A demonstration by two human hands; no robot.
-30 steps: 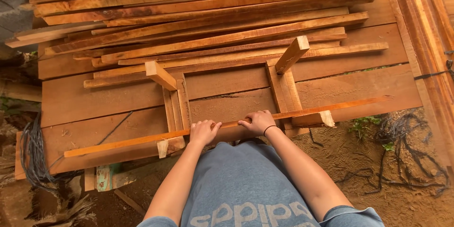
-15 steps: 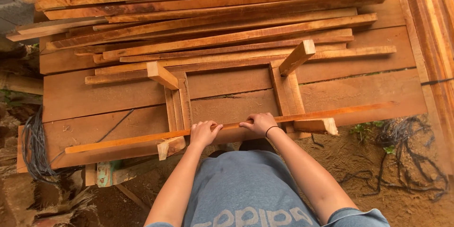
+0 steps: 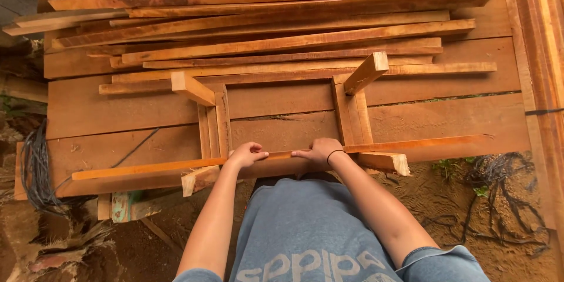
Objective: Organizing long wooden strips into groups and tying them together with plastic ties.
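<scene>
Left hand (image 3: 247, 154) and right hand (image 3: 319, 151) press down side by side on a long strip (image 3: 282, 157), fingers curled over it. Strip lies across a frame (image 3: 282, 106) on stacked planks (image 3: 264, 17); palms hidden.

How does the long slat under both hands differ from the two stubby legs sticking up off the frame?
The long slat lies flat and runs crosswise along the near edge; the left leg and right leg are tilted and stick up. The slat is thin and long; the legs are thick and short. The left hand and right hand rest on the slat; neither touches the legs. All are bare orange-brown wood.
</scene>
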